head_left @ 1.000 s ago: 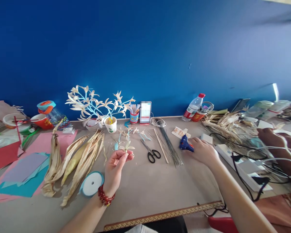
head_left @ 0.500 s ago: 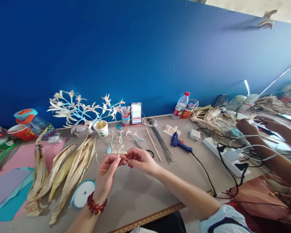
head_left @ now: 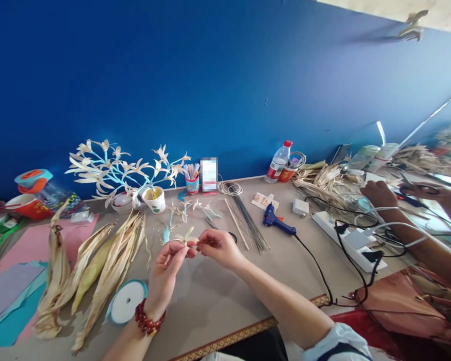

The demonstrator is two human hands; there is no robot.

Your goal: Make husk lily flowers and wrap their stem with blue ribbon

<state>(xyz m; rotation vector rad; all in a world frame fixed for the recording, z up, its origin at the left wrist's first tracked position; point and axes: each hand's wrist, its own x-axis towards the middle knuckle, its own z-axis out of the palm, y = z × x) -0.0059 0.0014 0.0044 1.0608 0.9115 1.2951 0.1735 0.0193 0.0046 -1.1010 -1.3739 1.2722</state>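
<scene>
A small pale husk flower (head_left: 188, 235) is pinched between the thumb and fingers of my left hand (head_left: 170, 260), its petals pointing up above the fingertips. Close against it on the right, my right hand (head_left: 221, 247) has its thumb and fingertips pressed together. What lies between those fingertips is too small to make out. Behind my hands lie small flower stems wrapped in light blue (head_left: 167, 231) and a pair of scissors (head_left: 211, 224), partly hidden by my right hand. A roll of pale blue tape (head_left: 122, 302) rests beside my left wrist.
Dried corn husks (head_left: 108, 276) and coloured paper (head_left: 13, 291) cover the left. Finished flower branches stand in a paper cup (head_left: 155, 201). Thin wires (head_left: 250, 223), a blue glue gun (head_left: 278, 220) and a power strip (head_left: 346, 245) lie rightward. Another person's hands (head_left: 379, 193) work at far right.
The view shifts slightly, and the flower turns a little in my left fingers while both hands stay together. At far right, the other person's hand now shows scissors.
</scene>
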